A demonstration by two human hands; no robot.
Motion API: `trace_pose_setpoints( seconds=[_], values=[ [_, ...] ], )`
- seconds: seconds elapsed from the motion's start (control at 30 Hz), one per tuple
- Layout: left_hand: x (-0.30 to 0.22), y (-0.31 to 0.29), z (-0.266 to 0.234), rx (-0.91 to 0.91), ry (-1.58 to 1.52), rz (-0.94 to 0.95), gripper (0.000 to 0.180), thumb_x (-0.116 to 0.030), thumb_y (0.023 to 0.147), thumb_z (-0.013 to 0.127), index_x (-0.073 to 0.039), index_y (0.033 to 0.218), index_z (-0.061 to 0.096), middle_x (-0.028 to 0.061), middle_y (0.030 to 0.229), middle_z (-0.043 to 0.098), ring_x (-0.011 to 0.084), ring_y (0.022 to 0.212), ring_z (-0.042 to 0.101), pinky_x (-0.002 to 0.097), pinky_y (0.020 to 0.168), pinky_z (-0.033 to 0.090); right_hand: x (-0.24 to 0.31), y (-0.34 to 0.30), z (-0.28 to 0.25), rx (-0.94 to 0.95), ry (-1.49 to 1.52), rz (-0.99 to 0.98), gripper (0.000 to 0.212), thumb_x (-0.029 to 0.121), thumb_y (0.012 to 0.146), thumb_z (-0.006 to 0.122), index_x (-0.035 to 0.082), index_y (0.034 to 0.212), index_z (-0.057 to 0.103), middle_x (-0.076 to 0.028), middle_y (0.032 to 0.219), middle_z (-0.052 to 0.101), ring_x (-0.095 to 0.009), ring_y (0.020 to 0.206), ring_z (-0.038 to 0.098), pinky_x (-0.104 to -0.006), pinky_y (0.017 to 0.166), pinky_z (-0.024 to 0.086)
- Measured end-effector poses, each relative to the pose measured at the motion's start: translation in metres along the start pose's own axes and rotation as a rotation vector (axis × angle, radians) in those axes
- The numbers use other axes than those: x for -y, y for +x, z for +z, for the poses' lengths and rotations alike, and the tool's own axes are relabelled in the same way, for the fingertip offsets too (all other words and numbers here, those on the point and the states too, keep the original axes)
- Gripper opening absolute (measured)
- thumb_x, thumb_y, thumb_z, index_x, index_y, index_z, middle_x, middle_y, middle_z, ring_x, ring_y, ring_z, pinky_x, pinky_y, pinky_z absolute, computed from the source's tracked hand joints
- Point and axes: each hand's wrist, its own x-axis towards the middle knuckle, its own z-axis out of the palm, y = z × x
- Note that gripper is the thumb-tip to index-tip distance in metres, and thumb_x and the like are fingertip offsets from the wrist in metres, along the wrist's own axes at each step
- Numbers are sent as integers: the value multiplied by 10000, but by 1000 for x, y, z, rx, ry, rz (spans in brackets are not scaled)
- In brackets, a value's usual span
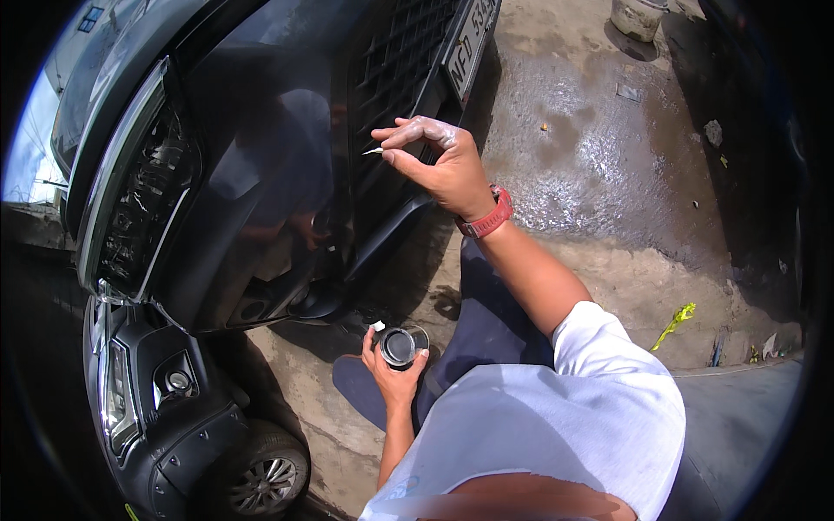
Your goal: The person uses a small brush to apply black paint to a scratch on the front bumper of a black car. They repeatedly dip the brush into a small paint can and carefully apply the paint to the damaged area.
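Observation:
My right hand [447, 165], with a red watch [491, 214] at the wrist, is raised in front of the dark car's grille [395, 69]. Thumb and fingertips pinch a small, thin white piece [373, 151], whose material I cannot make out. Whitish smears cover the fingers. Lower down, my left hand [395, 373] grips a round, open-topped container [400, 346] with something dark or see-through inside. A small white lump [377, 326] shows at the left fingertips. The glossy black bumper [261, 174] lies left of my right hand.
The car's headlight [143, 187] and number plate [469, 48] flank the grille. A front wheel [265, 473] is at lower left. Wet concrete [599, 165] spreads to the right, with a whitish bucket [638, 17] at the far edge and a yellow-green plant [675, 324] nearer.

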Motion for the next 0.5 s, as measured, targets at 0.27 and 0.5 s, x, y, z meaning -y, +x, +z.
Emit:
trace_pose_setpoints(
  seconds=[0.27, 0.5],
  values=[
    [-20, -4, 3, 3, -36, -70, 759, -335, 699, 1078, -25, 1298, 729, 203, 1755, 467, 449, 1584, 448, 594, 1301, 390, -5, 14, 4, -79, 200, 116, 99, 43, 983, 897, 16, 1077, 881, -125, 1161, 883, -193, 1146, 806, -395, 1163, 567],
    [-36, -8, 9, 2, -13, -68, 734, -291, 692, 1088, -36, 1291, 750, 212, 1748, 468, 430, 1583, 471, 582, 1291, 412, -4, 34, 9, -125, 289, 84, 146, 97, 962, 908, 10, 1078, 893, -91, 1067, 883, -163, 1061, 816, -353, 1062, 590]
  ],
)
